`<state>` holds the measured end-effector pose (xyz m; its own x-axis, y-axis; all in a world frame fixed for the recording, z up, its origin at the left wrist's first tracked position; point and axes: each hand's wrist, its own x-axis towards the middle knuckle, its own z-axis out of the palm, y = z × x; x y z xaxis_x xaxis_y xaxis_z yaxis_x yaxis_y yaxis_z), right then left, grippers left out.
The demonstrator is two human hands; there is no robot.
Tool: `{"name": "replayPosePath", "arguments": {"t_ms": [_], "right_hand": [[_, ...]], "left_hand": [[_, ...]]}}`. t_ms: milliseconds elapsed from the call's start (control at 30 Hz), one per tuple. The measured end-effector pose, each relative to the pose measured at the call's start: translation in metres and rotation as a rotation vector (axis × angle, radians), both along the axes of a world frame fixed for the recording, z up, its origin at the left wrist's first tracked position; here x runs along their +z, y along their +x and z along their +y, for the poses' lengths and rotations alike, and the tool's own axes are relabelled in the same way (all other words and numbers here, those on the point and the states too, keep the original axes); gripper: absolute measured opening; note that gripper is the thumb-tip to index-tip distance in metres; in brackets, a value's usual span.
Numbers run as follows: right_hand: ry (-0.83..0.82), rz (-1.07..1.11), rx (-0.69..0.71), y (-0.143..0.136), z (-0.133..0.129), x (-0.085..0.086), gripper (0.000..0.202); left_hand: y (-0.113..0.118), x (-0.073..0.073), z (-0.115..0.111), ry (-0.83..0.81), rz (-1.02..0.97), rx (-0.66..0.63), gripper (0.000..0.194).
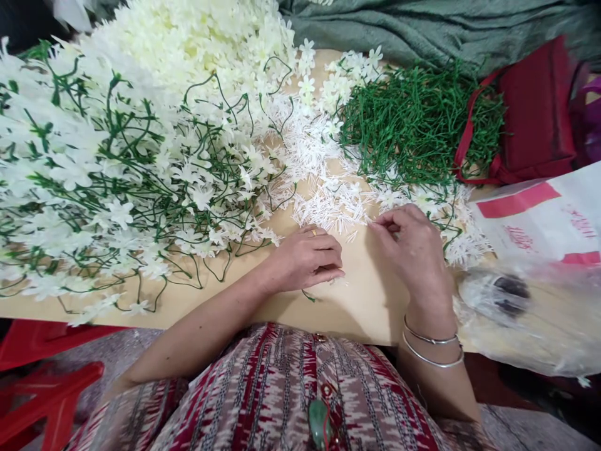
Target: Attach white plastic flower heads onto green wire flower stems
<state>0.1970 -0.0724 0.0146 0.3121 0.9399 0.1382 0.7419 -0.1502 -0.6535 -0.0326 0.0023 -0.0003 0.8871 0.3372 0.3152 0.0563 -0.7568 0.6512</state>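
Observation:
My left hand (307, 260) rests low over the wooden table (361, 313), fingers curled together, with a bit of green stem showing under it; what the fingertips pinch is too small to name. To its right, my right hand (413, 247) has thumb and forefinger closed together at the near edge of a spread of thin white sticks (328, 203). A small white tip shows at those fingertips, seemingly one of the sticks. White flowers on green stems (164, 181) are heaped left of my hands. Bare green stems (413, 125) lie in a pile beyond my right hand.
Behind the left heap is a mound of cream blossoms (206, 44). A red bag (535, 113) stands at the back right, with a printed white bag (539, 216) and clear plastic (554, 313) nearer. Green cloth (422, 28) lies at the back; red stools (51, 388) are lower left.

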Motion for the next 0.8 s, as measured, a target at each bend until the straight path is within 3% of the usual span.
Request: {"name": "replayPosePath", "arguments": {"t_ms": [233, 400, 533, 667, 800], "right_hand": [[0.139, 0.153, -0.164, -0.006, 0.0, 0.008, 0.009], [0.17, 0.316, 0.075, -0.029, -0.001, 0.012, 0.007], [0.203, 0.281, 0.251, -0.042, 0.002, 0.01, 0.008], [0.197, 0.243, 0.279, -0.043, 0.004, 0.008, 0.01], [0.214, 0.216, 0.171, -0.037, 0.004, 0.007, 0.009]], "left_hand": [[0.001, 0.001, -0.003, -0.153, -0.217, 0.216, 0.014], [0.005, -0.001, -0.001, -0.158, -0.286, 0.361, 0.035], [0.006, -0.003, 0.0, -0.171, -0.298, 0.355, 0.018], [0.004, -0.001, 0.001, -0.208, -0.256, 0.42, 0.011], [0.002, 0.002, 0.001, -0.186, -0.253, 0.458, 0.01]]}}
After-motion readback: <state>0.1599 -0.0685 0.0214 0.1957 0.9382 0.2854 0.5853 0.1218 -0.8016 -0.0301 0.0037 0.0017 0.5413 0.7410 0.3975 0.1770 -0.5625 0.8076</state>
